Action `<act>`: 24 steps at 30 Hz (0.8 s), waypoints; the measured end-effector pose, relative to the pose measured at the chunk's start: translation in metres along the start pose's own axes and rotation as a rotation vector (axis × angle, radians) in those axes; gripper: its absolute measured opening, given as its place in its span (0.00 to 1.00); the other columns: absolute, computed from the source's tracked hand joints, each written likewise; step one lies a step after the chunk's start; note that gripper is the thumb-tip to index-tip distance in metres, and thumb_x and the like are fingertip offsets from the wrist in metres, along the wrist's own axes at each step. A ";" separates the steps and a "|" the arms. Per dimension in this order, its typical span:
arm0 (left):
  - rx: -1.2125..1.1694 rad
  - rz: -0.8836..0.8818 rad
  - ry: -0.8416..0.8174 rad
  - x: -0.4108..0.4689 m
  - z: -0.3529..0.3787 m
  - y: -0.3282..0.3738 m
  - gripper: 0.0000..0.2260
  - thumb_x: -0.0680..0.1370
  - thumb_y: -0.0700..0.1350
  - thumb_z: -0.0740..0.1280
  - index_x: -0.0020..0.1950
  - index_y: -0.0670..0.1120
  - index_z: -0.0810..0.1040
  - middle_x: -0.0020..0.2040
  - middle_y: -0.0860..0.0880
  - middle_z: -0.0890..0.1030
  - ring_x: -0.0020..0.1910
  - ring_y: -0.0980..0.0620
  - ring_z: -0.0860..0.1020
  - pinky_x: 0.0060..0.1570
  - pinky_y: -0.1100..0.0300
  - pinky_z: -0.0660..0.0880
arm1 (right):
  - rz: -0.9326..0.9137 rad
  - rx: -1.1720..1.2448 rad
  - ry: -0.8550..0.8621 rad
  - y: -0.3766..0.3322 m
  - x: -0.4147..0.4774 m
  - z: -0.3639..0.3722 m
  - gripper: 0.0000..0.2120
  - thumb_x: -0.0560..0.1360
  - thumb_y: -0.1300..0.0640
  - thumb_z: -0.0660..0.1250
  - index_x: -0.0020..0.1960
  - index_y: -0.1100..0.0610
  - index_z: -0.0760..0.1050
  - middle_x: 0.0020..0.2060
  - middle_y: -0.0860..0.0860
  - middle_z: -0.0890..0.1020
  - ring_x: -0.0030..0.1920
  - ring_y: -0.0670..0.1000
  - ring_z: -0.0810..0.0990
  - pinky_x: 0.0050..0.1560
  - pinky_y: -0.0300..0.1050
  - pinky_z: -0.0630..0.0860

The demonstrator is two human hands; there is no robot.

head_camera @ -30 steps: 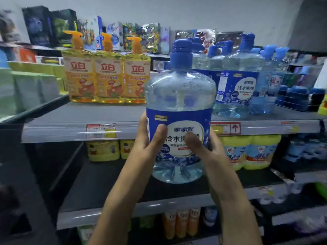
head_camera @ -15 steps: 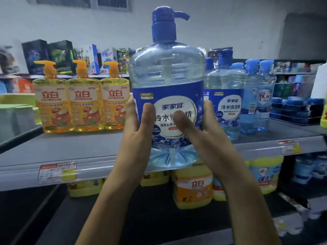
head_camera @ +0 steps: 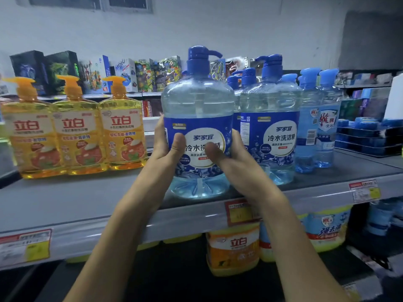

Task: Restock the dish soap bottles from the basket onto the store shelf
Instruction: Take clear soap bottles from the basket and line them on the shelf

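Left hand (head_camera: 168, 147) and right hand (head_camera: 231, 158) each keep a grip clamped on the bottle (head_camera: 197, 105), thumbs on its label. Its base is at the shelf (head_camera: 87, 192) front edge; I cannot tell if it touches. Best to push it straight back, upright, level with its twin (head_camera: 270, 118).

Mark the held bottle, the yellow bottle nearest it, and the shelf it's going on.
held bottle (head_camera: 197, 110): head view, clear upper body.
yellow bottle nearest it (head_camera: 122, 136): head view, front label.
shelf (head_camera: 87, 199): head view, bare grey deck.
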State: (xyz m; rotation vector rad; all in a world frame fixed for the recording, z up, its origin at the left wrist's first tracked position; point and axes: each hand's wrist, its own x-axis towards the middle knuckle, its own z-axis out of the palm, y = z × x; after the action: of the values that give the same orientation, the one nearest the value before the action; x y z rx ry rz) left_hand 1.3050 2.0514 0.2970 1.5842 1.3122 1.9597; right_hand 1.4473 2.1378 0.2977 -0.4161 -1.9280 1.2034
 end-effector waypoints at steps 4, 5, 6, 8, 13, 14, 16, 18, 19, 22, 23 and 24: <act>-0.035 -0.057 -0.009 0.004 -0.003 -0.003 0.24 0.81 0.54 0.59 0.77 0.61 0.58 0.64 0.54 0.82 0.62 0.51 0.82 0.63 0.44 0.78 | 0.082 -0.074 0.054 -0.008 0.000 0.006 0.51 0.63 0.23 0.65 0.79 0.41 0.51 0.76 0.45 0.67 0.77 0.52 0.64 0.77 0.59 0.60; -0.025 -0.065 -0.020 0.003 -0.005 -0.004 0.25 0.81 0.54 0.60 0.77 0.62 0.58 0.63 0.55 0.82 0.61 0.52 0.82 0.63 0.44 0.78 | 0.096 -0.105 0.068 -0.011 -0.002 0.007 0.50 0.65 0.25 0.63 0.80 0.41 0.49 0.77 0.46 0.65 0.77 0.52 0.62 0.77 0.56 0.59; 0.004 -0.067 -0.035 0.002 -0.005 -0.004 0.27 0.79 0.53 0.63 0.77 0.63 0.58 0.61 0.57 0.83 0.61 0.53 0.82 0.62 0.46 0.78 | 0.109 -0.150 0.085 -0.014 -0.005 0.008 0.48 0.67 0.28 0.63 0.81 0.42 0.48 0.78 0.46 0.64 0.77 0.51 0.62 0.75 0.51 0.60; 0.086 -0.061 -0.083 -0.001 -0.007 -0.003 0.36 0.74 0.45 0.72 0.76 0.61 0.57 0.57 0.58 0.84 0.57 0.55 0.83 0.57 0.53 0.82 | 0.056 -0.310 0.164 -0.015 -0.015 0.008 0.43 0.72 0.34 0.65 0.81 0.46 0.52 0.75 0.45 0.67 0.74 0.49 0.67 0.71 0.45 0.64; 0.351 -0.188 -0.228 -0.005 -0.019 -0.008 0.50 0.71 0.38 0.79 0.77 0.63 0.46 0.53 0.68 0.82 0.57 0.60 0.83 0.60 0.54 0.79 | -0.233 -0.562 0.752 0.003 -0.034 -0.022 0.26 0.75 0.52 0.72 0.71 0.51 0.69 0.65 0.52 0.70 0.62 0.49 0.72 0.53 0.26 0.66; 0.422 -0.208 -0.234 -0.005 -0.019 -0.009 0.50 0.70 0.46 0.80 0.76 0.65 0.45 0.53 0.70 0.81 0.59 0.61 0.81 0.65 0.50 0.76 | -0.188 -0.579 0.780 0.008 -0.033 -0.033 0.30 0.74 0.52 0.73 0.73 0.50 0.67 0.66 0.53 0.68 0.62 0.53 0.72 0.54 0.31 0.68; 0.535 -0.234 -0.235 -0.004 -0.015 -0.009 0.48 0.68 0.57 0.79 0.74 0.67 0.47 0.54 0.71 0.80 0.61 0.61 0.80 0.69 0.49 0.73 | -0.047 -0.601 0.717 0.018 -0.030 -0.051 0.40 0.72 0.50 0.76 0.77 0.48 0.58 0.69 0.56 0.65 0.65 0.58 0.72 0.55 0.43 0.72; 0.633 -0.240 -0.211 -0.004 -0.007 -0.007 0.42 0.71 0.58 0.77 0.73 0.61 0.51 0.52 0.70 0.78 0.59 0.60 0.79 0.66 0.54 0.74 | 0.044 -0.544 0.596 0.024 -0.029 -0.061 0.49 0.70 0.49 0.78 0.79 0.44 0.49 0.71 0.55 0.67 0.65 0.57 0.74 0.57 0.47 0.72; 0.687 -0.246 -0.193 -0.004 -0.002 -0.006 0.38 0.72 0.59 0.76 0.71 0.59 0.54 0.50 0.70 0.76 0.57 0.59 0.78 0.61 0.57 0.74 | 0.056 -0.534 0.539 0.026 -0.029 -0.064 0.52 0.70 0.48 0.78 0.80 0.44 0.45 0.71 0.54 0.70 0.65 0.56 0.75 0.59 0.47 0.71; 0.784 -0.276 -0.142 -0.007 0.008 -0.003 0.30 0.71 0.63 0.73 0.64 0.58 0.60 0.49 0.66 0.74 0.52 0.58 0.77 0.51 0.58 0.72 | 0.064 -0.582 0.439 0.030 -0.030 -0.071 0.59 0.69 0.49 0.79 0.80 0.44 0.36 0.71 0.49 0.73 0.66 0.53 0.75 0.61 0.44 0.69; 0.795 -0.290 -0.131 -0.007 0.009 -0.004 0.29 0.71 0.64 0.73 0.63 0.58 0.60 0.50 0.65 0.75 0.52 0.57 0.76 0.50 0.58 0.72 | 0.071 -0.589 0.431 0.030 -0.030 -0.072 0.60 0.69 0.49 0.79 0.80 0.45 0.35 0.72 0.49 0.72 0.66 0.52 0.75 0.60 0.42 0.69; 0.798 -0.302 -0.126 -0.006 0.010 -0.004 0.29 0.71 0.64 0.73 0.63 0.58 0.61 0.51 0.64 0.75 0.51 0.57 0.76 0.50 0.58 0.72 | 0.076 -0.595 0.429 0.030 -0.030 -0.073 0.60 0.69 0.49 0.79 0.80 0.44 0.34 0.72 0.48 0.72 0.66 0.51 0.75 0.59 0.42 0.68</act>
State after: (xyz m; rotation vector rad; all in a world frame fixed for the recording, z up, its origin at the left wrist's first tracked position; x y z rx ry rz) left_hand 1.3148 2.0537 0.2895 1.6239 2.2839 1.1793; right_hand 1.5183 2.1766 0.2736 -0.9781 -1.8612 0.4963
